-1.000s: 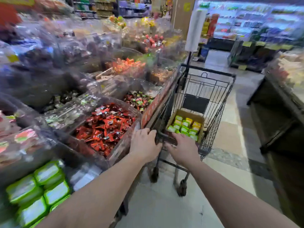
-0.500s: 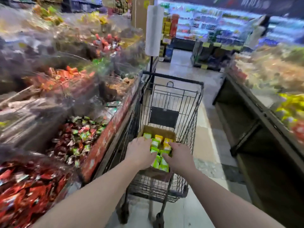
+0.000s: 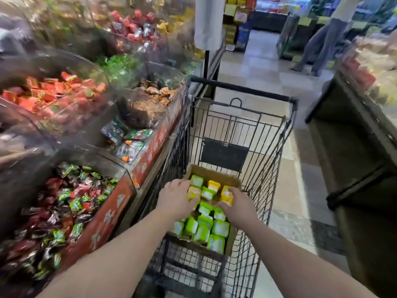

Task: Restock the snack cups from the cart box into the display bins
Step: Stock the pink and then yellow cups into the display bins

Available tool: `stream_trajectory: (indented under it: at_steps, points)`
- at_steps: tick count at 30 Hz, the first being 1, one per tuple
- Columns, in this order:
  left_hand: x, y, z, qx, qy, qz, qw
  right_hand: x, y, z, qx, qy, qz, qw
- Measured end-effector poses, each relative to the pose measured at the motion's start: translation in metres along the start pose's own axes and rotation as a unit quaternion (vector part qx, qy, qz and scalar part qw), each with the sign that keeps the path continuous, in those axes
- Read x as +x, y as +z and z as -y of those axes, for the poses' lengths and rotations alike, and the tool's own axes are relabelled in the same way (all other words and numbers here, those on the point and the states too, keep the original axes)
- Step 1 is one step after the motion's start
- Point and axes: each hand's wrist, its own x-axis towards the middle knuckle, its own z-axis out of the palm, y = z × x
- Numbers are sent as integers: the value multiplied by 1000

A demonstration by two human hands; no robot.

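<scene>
The brown cardboard box (image 3: pixel 233 181) runs lengthwise along the black wire cart (image 3: pixel 268 160). The left hand (image 3: pixel 176 197) and right hand (image 3: pixel 240 206) each clasp a glossy yellow square snack cup (image 3: pixel 194 192).

no legible text, red bin-front panels (image 3: pixel 150 151) with white characters too blurred to read

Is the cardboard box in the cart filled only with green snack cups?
No, the cardboard box holds green snack cups near the person and several yellow snack cups toward its far end.

Two bare forearms, no sleeves visible
</scene>
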Motion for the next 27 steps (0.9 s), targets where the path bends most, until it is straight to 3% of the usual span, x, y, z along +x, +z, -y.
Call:
stream_trajectory:
  at_steps: [8, 13, 27]
  points:
    - [76, 32, -25, -65, -118, 37, 990, 122, -21, -50, 52, 3, 50, 997]
    - [116, 70, -27, -87, -160, 56, 982, 172, 14, -66, 69, 25, 99, 992]
    - [256, 208, 33, -168, -160, 145, 962, 319, 155, -103, 75, 111, 116, 984]
